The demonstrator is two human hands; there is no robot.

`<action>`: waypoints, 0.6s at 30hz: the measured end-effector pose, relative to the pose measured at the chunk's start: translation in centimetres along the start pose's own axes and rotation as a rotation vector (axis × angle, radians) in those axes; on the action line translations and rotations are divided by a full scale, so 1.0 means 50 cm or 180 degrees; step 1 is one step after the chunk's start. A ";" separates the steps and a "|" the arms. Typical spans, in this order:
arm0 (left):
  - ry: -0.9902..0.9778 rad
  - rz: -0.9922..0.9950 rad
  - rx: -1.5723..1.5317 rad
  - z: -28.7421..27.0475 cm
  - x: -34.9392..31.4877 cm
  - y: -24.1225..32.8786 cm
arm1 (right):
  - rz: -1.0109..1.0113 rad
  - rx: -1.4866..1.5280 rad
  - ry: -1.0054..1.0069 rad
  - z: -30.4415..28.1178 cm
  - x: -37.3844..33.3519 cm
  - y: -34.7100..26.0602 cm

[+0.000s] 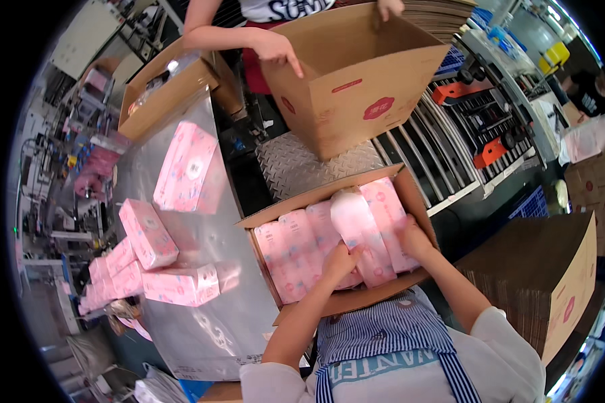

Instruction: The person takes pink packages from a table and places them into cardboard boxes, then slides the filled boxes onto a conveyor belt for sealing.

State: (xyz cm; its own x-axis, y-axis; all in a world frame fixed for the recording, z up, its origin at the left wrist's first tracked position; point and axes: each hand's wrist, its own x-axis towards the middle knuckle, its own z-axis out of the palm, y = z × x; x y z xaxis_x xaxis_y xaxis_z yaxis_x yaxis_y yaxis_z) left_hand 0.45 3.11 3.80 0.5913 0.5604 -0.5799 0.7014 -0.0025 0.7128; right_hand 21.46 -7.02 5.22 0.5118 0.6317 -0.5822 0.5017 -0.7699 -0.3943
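Observation:
An open cardboard carton in front of me holds a row of pink, printed soft packs that look like tissue packs. Toward its right end, two packs sit a little higher and askew against the row. My left hand is closed at their near left side, its fingertips partly hidden against the wrapping. On their right side, by the carton wall, my right hand presses with bent fingers. Both hands grip these packs between them.
On the metal table to the left lie several more pink packs. Across from me a person's hand touches a large open carton. A roller conveyor runs behind; flattened cartons are stacked at right.

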 end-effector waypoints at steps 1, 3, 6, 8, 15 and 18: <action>-0.0038 -0.0239 0.0095 -0.020 -0.002 0.040 | -0.0665 -0.0694 0.0654 0.010 -0.014 -0.014; 0.0118 -0.0446 0.0158 -0.007 0.016 0.027 | -0.1452 -0.1568 0.0895 -0.009 -0.081 -0.081; 0.0273 -0.0709 0.0131 0.032 0.057 -0.003 | -0.1427 -0.1347 -0.0198 0.009 -0.106 -0.067; 0.0764 -0.0560 0.0466 0.043 0.069 0.001 | -0.1477 -0.1131 -0.0473 0.074 -0.064 0.009; -0.0970 -0.1053 0.1307 -0.017 -0.070 -0.002 | -0.1921 -0.0864 0.1573 -0.173 -0.138 -0.015; -0.0996 -0.1065 0.1656 0.010 -0.055 -0.054 | -0.1208 -0.0682 0.0431 -0.172 -0.081 0.015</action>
State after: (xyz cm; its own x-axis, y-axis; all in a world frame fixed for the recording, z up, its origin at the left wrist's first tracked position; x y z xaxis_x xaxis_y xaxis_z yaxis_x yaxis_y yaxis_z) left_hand -2.88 1.17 3.29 0.3421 0.3353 -0.8778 0.9195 -0.3118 0.2393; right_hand 25.74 -9.36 13.38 0.3432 0.8826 -0.3212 0.7970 -0.4546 -0.3976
